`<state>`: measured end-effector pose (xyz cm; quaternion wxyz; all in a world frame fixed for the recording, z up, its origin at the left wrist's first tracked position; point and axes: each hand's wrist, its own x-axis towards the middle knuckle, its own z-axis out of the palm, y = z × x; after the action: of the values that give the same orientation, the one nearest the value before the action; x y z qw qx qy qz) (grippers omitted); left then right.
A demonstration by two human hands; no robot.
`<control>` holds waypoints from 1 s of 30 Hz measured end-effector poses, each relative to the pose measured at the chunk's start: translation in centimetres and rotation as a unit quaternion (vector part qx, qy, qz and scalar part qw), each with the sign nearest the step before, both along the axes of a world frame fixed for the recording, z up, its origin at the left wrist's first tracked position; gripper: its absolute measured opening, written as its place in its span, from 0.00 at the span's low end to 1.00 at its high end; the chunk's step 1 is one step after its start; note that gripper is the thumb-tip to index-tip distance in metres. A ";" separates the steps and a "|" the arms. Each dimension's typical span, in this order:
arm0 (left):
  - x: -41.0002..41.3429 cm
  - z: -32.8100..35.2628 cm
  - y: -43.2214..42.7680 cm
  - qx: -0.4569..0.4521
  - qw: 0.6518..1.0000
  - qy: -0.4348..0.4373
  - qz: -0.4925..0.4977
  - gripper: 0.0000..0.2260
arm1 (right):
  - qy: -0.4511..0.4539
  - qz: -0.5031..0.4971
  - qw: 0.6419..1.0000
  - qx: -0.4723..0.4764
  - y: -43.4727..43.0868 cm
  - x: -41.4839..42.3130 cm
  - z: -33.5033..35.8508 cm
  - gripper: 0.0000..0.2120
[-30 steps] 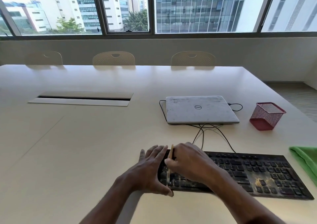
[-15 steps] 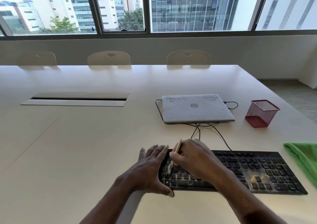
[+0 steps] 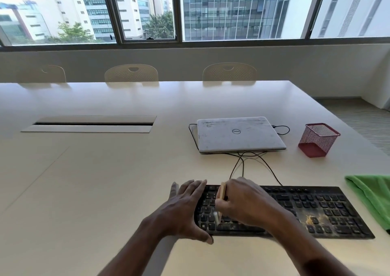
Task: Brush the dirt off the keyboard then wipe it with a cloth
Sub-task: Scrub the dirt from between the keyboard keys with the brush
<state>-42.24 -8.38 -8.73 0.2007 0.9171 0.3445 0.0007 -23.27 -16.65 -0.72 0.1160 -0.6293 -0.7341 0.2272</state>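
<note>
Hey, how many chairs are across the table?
3, all behind the table's far edge: left chair, middle chair, right chair. More may be out of frame.

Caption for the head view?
Right hand works a brush over the dirty keyboard, left hand steadying its end; green cloth lies aside.

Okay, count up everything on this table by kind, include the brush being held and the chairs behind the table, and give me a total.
Keyboard: 1
Brush: 1
Green cloth: 1
Laptop: 1
Red mesh cup: 1
Chairs: 3
Total: 8
</note>
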 end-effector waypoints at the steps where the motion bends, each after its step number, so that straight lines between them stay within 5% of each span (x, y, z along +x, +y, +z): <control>1: 0.1 0.0 0.0 0.001 1.000 0.000 -0.002 0.65 | 0.005 -0.007 1.000 0.011 0.0 0.0 0.1 0.14; 14: 0.4 -0.3 0.1 0.000 1.000 0.003 -0.005 0.65 | 0.065 -0.011 0.996 0.063 0.1 -0.1 0.3 0.13; 18: 0.4 -0.2 0.1 -0.013 1.000 0.002 -0.003 0.65 | 0.058 0.069 0.996 0.005 -0.3 -0.6 0.1 0.09; 30: 0.3 0.0 -0.1 -0.007 1.000 -0.005 -0.005 0.66 | -0.014 0.105 0.993 -0.046 -0.3 1.7 1.4 0.06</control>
<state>-41.93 -8.43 -8.71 0.2090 0.9172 0.3394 0.0017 -21.52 -16.92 0.71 0.0521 -0.5562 -0.7865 0.2631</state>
